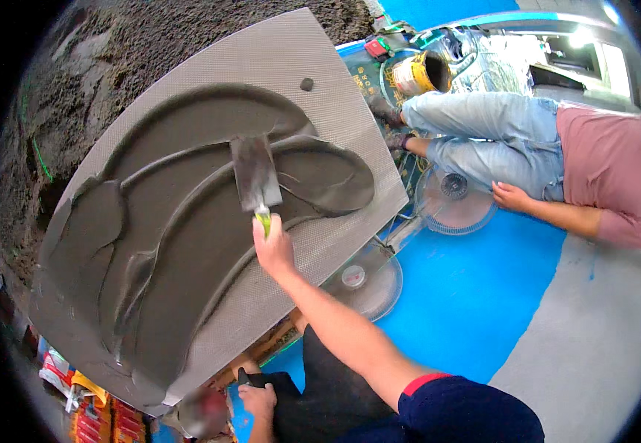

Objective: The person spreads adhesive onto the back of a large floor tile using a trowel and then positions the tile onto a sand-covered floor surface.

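Note:
My right hand (pixel 274 249) is closed round the yellow-green handle of a flat steel trowel (pixel 255 170). Its rectangular blade points away from me, over wet dark-grey mortar (pixel 210 236) spread in curved ridges. The mortar covers much of a large light-grey panel (pixel 313 52) with a fine textured surface; a small blob of it (pixel 306 85) sits apart near the far edge. Low in the view, beside my dark trouser leg, my left hand (pixel 258 401) has its fingers curled by a small black thing (pixel 244 376); what it holds is unclear.
A person (pixel 608 162) in a pink shirt and jeans is at the right. Clear round lids (pixel 371 284) lie along the panel's right side, on blue flooring (pixel 483 295). A yellow bucket (pixel 430 72) lies beyond. Rough dark soil (pixel 151 44) borders the left; red-orange packages (pixel 106 421) are lower left.

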The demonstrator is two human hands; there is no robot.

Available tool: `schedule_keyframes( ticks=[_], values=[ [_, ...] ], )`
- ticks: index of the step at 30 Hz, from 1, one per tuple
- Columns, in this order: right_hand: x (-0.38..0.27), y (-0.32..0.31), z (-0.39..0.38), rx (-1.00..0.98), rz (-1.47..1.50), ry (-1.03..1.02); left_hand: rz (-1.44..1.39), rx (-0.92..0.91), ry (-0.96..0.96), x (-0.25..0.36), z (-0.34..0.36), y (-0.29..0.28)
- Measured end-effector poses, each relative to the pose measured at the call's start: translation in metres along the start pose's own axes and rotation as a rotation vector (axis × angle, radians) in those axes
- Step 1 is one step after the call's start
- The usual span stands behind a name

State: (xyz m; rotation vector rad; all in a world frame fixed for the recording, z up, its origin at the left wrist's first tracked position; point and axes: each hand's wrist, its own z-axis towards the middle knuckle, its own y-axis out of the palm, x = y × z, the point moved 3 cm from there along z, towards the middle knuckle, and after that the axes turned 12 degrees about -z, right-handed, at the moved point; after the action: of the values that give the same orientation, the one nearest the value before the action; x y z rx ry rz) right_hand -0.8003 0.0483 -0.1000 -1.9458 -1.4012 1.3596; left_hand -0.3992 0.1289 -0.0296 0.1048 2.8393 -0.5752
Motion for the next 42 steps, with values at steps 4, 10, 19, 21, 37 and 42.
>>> schedule_keyframes(
  ticks=[4,10,19,21,37,42],
  values=[
    [-0.011,-0.025,0.071,0.133,-0.138,0.059,0.042,0.008,0.022,-0.001,0.007,-0.001],
    [0.097,-0.077,0.071,0.235,-0.056,0.467,0.167,0.046,0.023,0.007,0.008,-0.004],
    [0.161,-0.071,0.014,0.155,0.862,0.664,0.278,0.06,0.111,-0.007,0.021,-0.012],
    [0.162,-0.074,0.002,0.151,0.336,0.343,0.296,0.047,0.101,0.0,0.018,-0.013],
    [0.286,-0.129,0.006,0.316,0.723,0.708,0.404,0.089,0.097,0.001,0.022,-0.006],
    [0.352,-0.153,-0.032,0.541,0.493,0.738,0.381,0.036,0.105,0.011,0.021,-0.01]
  ],
)
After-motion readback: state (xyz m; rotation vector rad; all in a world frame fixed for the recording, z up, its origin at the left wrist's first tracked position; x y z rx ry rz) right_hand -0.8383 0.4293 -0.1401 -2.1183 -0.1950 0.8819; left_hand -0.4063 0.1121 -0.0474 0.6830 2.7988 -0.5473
